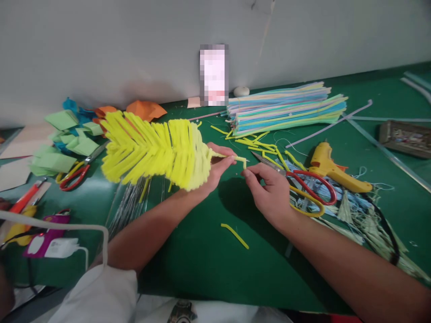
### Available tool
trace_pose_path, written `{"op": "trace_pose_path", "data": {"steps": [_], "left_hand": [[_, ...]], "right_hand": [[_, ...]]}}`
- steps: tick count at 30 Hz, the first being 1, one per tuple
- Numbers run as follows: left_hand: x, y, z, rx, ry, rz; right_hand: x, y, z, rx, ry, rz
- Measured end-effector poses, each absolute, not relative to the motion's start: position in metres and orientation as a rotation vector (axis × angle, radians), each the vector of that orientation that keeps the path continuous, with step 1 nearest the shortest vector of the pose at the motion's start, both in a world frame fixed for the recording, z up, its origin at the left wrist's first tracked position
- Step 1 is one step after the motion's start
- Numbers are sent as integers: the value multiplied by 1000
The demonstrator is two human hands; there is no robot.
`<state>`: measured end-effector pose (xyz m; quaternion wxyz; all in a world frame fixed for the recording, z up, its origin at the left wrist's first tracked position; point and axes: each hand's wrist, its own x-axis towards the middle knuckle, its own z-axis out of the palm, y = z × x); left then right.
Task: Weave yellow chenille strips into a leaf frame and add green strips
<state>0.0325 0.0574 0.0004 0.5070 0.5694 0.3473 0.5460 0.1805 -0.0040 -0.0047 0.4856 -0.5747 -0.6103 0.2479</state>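
Note:
A feather-shaped piece of bright yellow pipe cleaners [151, 152] is held up over the green table, its broad end to the left. My left hand [220, 167] pinches its thin stem just right of the fluffy part. The stem's tip [244, 163] bends downward, and the thumb and forefinger of my right hand [271, 190] close on that bent end. Close beside my right hand lie scissors [332, 193] with red and yellow handles. Short yellow pipe cleaner offcuts [257, 146] are scattered behind my hands, and one single offcut [235, 236] rests in front.
A bundle of pastel pipe cleaners [286, 110] lies by the wall near an upright blurred screen [214, 72]. To the right are a yellow glue gun [336, 170] and tassels [345, 208]. Folded papers [62, 120], more scissors [74, 179] and a purple power strip [50, 224] occupy the left.

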Motion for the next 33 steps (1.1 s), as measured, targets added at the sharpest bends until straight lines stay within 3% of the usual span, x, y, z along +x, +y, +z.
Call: {"op": "trace_pose_path", "data": {"steps": [12,20,26,33], "left_hand": [[22,60,21,1686,866,1091],[20,67,23,1361,724,872],[28,66,10,1114,758,1032],[34,57,-2,1351,876,1290]], "right_hand": [[184,-6,-6,-1427,-1313,490],[184,0,-11,-1355,-1091,926],[182,0,-11,-1299,-1146,1007],[182,-3,-8,-1436,-1459,657]]}}
